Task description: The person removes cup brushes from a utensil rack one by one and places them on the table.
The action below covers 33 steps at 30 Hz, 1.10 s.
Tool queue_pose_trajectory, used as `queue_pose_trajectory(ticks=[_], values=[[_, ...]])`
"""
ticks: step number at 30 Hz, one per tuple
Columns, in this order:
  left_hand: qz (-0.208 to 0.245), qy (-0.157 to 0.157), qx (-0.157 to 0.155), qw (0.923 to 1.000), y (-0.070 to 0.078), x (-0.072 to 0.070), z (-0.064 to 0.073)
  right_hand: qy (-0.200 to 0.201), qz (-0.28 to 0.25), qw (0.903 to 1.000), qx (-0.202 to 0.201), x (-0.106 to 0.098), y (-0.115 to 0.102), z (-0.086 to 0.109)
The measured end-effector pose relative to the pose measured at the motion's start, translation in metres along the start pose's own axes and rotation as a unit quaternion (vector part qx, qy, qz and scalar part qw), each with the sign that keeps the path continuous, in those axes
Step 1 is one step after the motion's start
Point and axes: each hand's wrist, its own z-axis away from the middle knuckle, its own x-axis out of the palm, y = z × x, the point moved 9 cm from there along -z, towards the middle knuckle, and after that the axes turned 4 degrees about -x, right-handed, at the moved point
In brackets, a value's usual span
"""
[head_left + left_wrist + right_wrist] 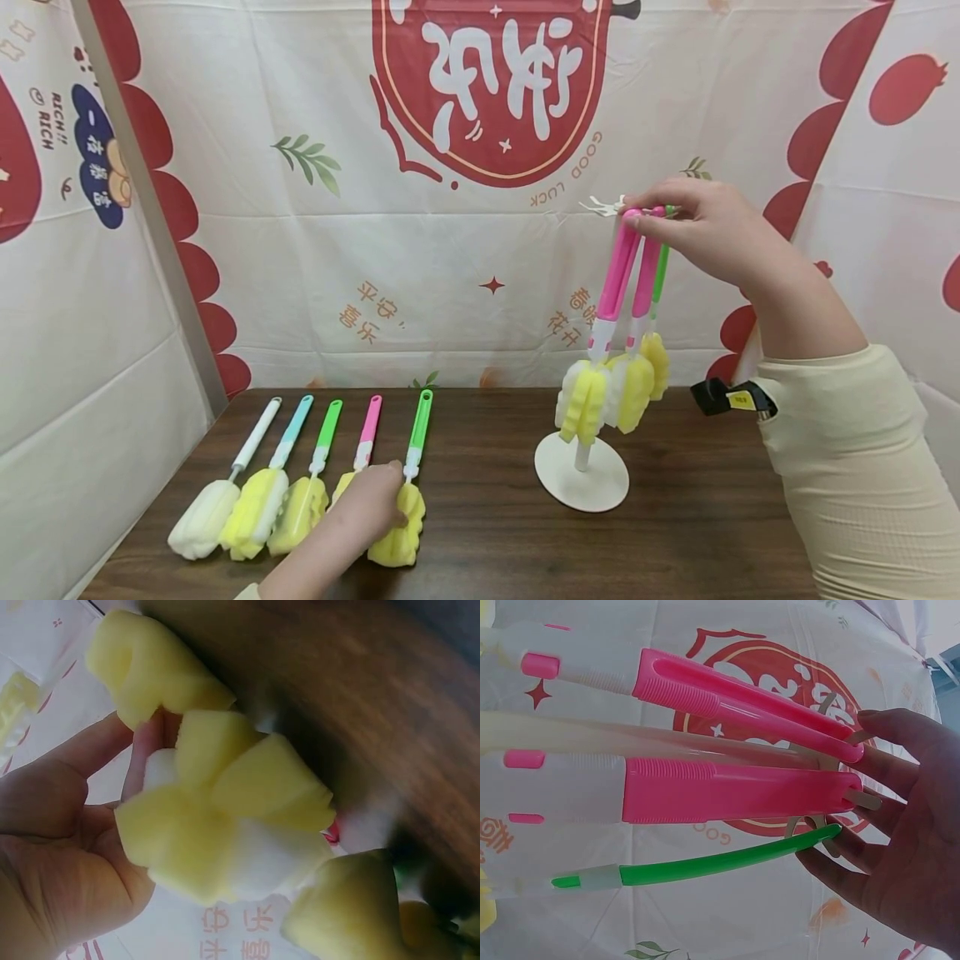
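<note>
On the table, my left hand [367, 504] pinches the yellow sponge head of the rightmost green-handled bottle brush [397, 533]. In the left wrist view, its thumb and a finger meet at one yellow sponge [142, 664], beside another yellow-and-white sponge head [217, 817]. Up at the top of a white stand [581, 471], my right hand [708, 225] pinches the handle end of the front pink-handled bottle brush [618, 275] by a hook. A second pink-handled brush [675, 791] and a green-handled brush [712, 859] hang beside it, near my other fingers.
Left of my left hand lie several more brushes in a row: a white one [206, 517], a blue-handled one [255, 508], a green-handled one [303, 508] and a pink-handled one [367, 433]. A printed cloth [450, 267] hangs behind the dark wooden table [487, 517].
</note>
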Motion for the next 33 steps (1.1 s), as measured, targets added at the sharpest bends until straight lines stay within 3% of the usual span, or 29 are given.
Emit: queue_pose_trajectory(ticks=[4,17,26,33], values=[[0.001,-0.012,-0.010,0.9999,-0.0006,0.0037,-0.0015,0.000,-0.001,1.0000,0.001,0.0000,0.0000,0.0000],[-0.006,-0.006,0.002,1.0000,0.0039,-0.0027,-0.0015,0.001,0.006,1.0000,-0.001,-0.0004,-0.0009,-0.0004],[0.001,-0.006,-0.009,0.9999,0.0035,-0.0041,-0.0052,-0.005,0.015,0.9999,-0.002,-0.0019,-0.0002,-0.0006],[0.004,-0.007,-0.041,0.9991,-0.0013,-0.0055,-0.0075,-0.009,0.021,0.9997,-0.010,-0.0012,-0.0044,-0.0034]])
